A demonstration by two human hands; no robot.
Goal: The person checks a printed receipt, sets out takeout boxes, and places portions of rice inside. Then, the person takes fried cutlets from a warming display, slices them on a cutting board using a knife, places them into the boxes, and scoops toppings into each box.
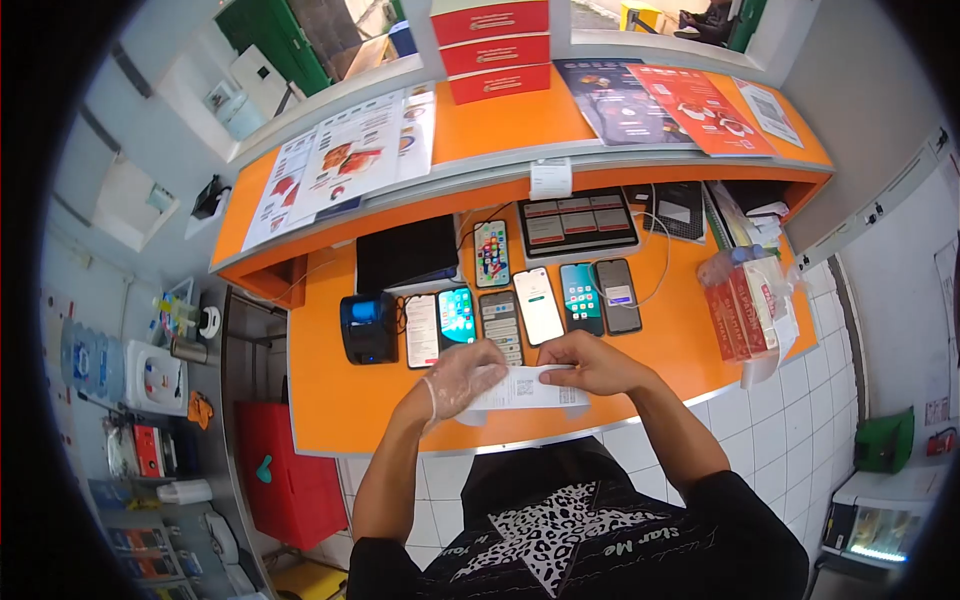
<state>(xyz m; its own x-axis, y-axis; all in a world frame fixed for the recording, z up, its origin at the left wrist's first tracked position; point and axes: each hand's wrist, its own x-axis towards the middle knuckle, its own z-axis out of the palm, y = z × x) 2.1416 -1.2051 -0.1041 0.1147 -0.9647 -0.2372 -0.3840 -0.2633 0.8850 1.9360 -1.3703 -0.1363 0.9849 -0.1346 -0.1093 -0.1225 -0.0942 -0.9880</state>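
Observation:
Between my hands a white paper strip (525, 390) with printed codes is stretched near the front edge of the orange desk (345, 420). My left hand (465, 378), in a clear plastic glove, grips its left end. My bare right hand (592, 365) pinches the right part between thumb and fingers. Just beyond my hands lie several phones, among them one with a white screen (540, 305), a grey one (500, 325) and one with a teal screen (581, 298). A black and blue printer (368, 328) stands to the left of them.
A raised orange shelf (490, 135) crosses the back, bearing menus (352, 160) and red boxes (495, 50). A dark tablet (578, 225) lies under it. Red and white packages (740, 305) sit at the desk's right. White cables run among the phones. A red box (290, 480) stands below left.

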